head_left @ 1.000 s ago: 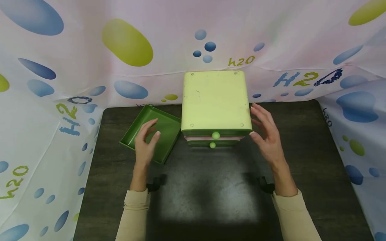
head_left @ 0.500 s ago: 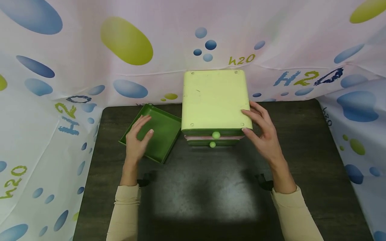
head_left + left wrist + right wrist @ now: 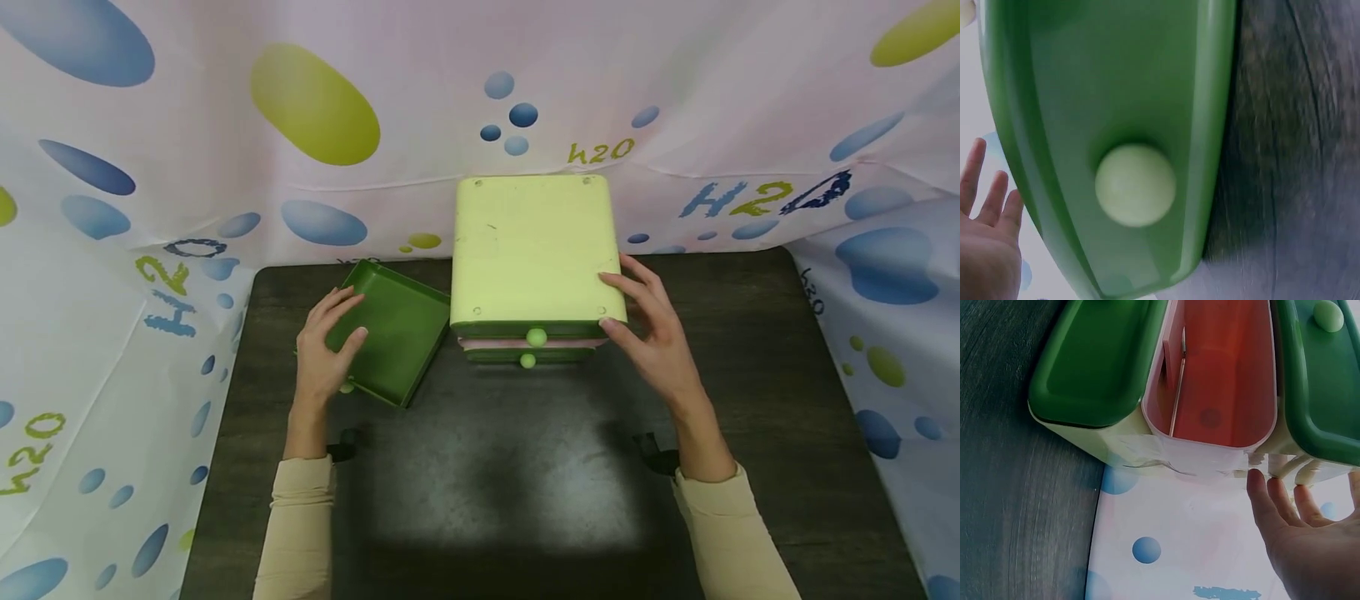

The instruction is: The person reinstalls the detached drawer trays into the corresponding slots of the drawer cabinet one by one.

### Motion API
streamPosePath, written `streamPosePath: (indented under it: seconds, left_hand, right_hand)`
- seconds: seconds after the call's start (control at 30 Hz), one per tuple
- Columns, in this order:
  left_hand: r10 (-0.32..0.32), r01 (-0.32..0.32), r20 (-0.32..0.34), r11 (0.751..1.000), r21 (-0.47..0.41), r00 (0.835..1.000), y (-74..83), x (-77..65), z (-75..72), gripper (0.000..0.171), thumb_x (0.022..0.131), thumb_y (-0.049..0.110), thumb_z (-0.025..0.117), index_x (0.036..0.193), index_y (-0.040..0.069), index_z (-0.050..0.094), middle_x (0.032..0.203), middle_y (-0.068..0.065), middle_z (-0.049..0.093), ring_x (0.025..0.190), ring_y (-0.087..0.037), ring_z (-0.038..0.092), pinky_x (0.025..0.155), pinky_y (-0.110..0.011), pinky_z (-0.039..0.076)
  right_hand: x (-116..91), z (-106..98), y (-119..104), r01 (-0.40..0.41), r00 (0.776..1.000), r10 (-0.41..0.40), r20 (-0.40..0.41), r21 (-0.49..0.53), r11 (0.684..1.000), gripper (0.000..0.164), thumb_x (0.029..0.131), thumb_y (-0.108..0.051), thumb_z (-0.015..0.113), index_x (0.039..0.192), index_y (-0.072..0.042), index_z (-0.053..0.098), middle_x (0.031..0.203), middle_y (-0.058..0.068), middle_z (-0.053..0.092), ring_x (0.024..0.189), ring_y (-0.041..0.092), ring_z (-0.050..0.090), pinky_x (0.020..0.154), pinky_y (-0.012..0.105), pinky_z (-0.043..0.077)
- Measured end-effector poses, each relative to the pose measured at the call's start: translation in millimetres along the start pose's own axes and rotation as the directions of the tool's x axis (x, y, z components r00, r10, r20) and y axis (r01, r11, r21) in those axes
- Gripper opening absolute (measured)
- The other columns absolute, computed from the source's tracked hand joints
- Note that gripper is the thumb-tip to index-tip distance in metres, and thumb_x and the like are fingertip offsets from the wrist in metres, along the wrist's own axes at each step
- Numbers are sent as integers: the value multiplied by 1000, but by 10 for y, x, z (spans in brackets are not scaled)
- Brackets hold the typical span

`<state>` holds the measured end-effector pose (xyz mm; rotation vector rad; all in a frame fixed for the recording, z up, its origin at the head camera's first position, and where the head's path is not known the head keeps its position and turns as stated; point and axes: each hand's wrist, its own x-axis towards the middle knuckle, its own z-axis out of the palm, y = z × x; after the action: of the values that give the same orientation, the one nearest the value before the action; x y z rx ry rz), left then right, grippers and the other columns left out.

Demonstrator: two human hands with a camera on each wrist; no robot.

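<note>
A small chest of drawers (image 3: 536,250) with a pale yellow-green top stands at the back middle of the table. Two green drawer fronts show round knobs, and between them gapes a pinkish open slot (image 3: 1225,375). My right hand (image 3: 656,333) rests on its right side, fingertips and thumb at the top's right edge; the right wrist view shows the fingers reaching up to the side wall. A loose green drawer (image 3: 401,333) lies left of the chest. Over its left part hovers my left hand (image 3: 324,354), fingers spread. The drawer's round knob (image 3: 1135,185) faces the left wrist camera.
The dark wooden table (image 3: 510,475) reaches forward to the near edge. A white curtain (image 3: 420,100) with blue and green spots hangs at the back and both sides, close behind the chest. The loose drawer's corner lies right beside the chest.
My left hand has moved left over the loose drawer, bringing its knob into view. My right hand has come in from beside the chest onto its top edge. The chest has not moved.
</note>
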<state>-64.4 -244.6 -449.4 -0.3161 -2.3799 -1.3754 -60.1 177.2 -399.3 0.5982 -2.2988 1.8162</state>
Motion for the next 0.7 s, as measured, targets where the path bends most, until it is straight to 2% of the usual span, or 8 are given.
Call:
streamPosePath:
  seconds: [0.1, 0.33, 0.5, 0.7]
  left_hand:
    - [-11, 11, -16, 1000, 15, 1000, -29, 6, -57, 50, 98, 33, 65, 126, -8, 64, 135, -31, 53, 135, -48, 39, 111, -64, 23]
    - [-50, 51, -23, 998, 36, 998, -174, 16, -198, 34, 95, 10, 66, 124, -7, 66, 136, -29, 54, 133, -47, 42, 109, -62, 28]
    - [-97, 98, -29, 995, 34, 995, -293, 35, -258, 30, 94, 1, 64, 123, -8, 66, 135, -27, 55, 129, -46, 46, 104, -62, 33]
    - [-120, 122, -43, 992, 44, 992, -345, 42, -286, 31, 90, -4, 68, 121, -7, 67, 133, -27, 57, 128, -46, 47, 106, -63, 30]
  right_hand:
    - [-6, 4, 3, -6, 1000, 6, -4, 3, 1000, 45, 93, 13, 58, 137, 10, 51, 156, 25, 25, 136, 16, 38, 96, 25, 40]
    - [-16, 12, -4, -24, 1000, 24, -2, -1, 1000, 46, 93, 13, 59, 138, 9, 51, 156, 25, 25, 136, 16, 37, 96, 24, 40]
    - [-23, -1, -9, -30, 1000, 30, -5, -10, 1000, 47, 92, 13, 58, 138, 8, 51, 157, 24, 26, 135, 16, 38, 96, 26, 40]
    - [-16, -10, -6, -46, 999, 46, 1, -7, 999, 48, 93, 12, 58, 140, 6, 51, 157, 21, 25, 135, 17, 37, 96, 25, 39]
